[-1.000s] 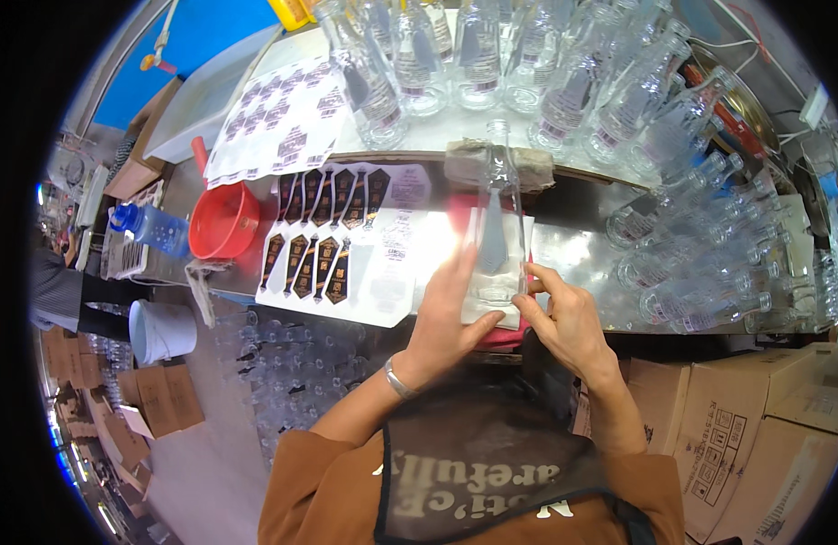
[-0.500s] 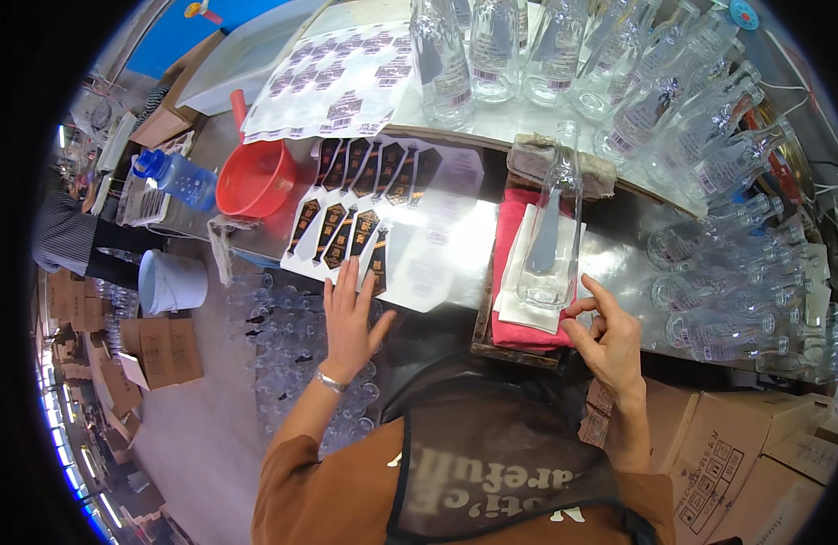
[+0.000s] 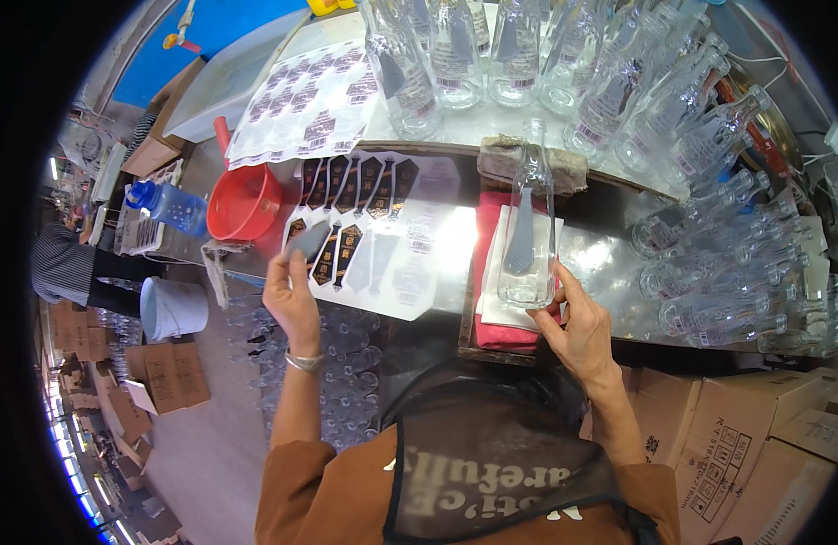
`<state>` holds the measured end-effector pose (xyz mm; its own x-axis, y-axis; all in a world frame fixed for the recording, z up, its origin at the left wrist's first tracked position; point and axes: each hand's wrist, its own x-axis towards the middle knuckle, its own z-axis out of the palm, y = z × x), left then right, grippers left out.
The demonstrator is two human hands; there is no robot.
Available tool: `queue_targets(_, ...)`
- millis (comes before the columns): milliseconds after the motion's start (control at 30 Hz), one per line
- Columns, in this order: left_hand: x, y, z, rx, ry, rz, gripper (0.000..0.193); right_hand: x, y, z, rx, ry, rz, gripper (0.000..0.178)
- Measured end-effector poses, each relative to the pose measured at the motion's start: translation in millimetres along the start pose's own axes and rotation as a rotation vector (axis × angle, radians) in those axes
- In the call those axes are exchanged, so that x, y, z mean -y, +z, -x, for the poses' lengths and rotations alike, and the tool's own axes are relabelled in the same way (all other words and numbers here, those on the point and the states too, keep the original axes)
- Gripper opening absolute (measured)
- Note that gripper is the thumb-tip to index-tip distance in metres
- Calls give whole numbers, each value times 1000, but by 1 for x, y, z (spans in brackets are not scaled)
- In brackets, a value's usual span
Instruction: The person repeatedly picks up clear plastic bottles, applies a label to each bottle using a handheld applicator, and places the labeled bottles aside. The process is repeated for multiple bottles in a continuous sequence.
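Observation:
Near the lower left edge of the label sheet (image 3: 414,291), my left hand (image 3: 292,304) has thumb and fingers pinched on a necktie-shaped label (image 3: 312,239), its plain grey side showing. Rows of black and orange labels remain on the sheet, with a bare spot in the lower row. My right hand (image 3: 580,334) grips the base end of a clear glass bottle (image 3: 539,241), thumb and fingers at its lower right. The bottle lies on a folded white cloth (image 3: 500,313) over a red cloth (image 3: 484,263), its neck on a grey pad (image 3: 564,168). A grey label shows on the bottle.
Clear bottles (image 3: 519,59) crowd the back shelf, and more bottles (image 3: 709,277) lie at right. A printed sheet (image 3: 314,100), red dipper (image 3: 242,204) and blue jug (image 3: 173,207) are at left. Below stand bottles (image 3: 328,363), a white bucket (image 3: 173,304) and cartons (image 3: 746,445).
My left hand went from spread over the sheet to pinching a peeled label, moving left. One label is gone from the lower row. My right hand has closed on the bottle's base.

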<state>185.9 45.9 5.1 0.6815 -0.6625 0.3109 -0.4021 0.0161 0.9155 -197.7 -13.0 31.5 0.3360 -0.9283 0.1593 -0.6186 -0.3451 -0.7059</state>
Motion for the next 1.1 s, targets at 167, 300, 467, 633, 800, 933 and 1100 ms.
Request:
queue_targets(167, -25, 15, 8, 479, 732, -512, 23, -1, 0, -2, 26, -6, -29, 65)
queue_targets(300, 2, 2, 22, 842, 676, -676, 23, -1, -2, -2, 38, 1, -48, 65)
queue_targets(467, -20, 9, 14, 834, 569, -542, 34, -6, -2, -2, 32, -2, -47, 65)
queue_targets(633, -18, 75, 28, 828, 647, -663, 62, -4, 1, -2, 27, -28, -40, 64)
queue_targets(800, -16, 63, 63, 931, 596, -774, 72, -5, 0, -2, 22, -30, -39, 63)
queue_targets(933, -31, 37, 89, 967, 585, -732, 78, -7, 2, 1, -11, -26, -71, 63)
queue_targets(1100, -14, 48, 84, 819, 658, -615, 59, -4, 4, 0, -12, -42, -69, 63)
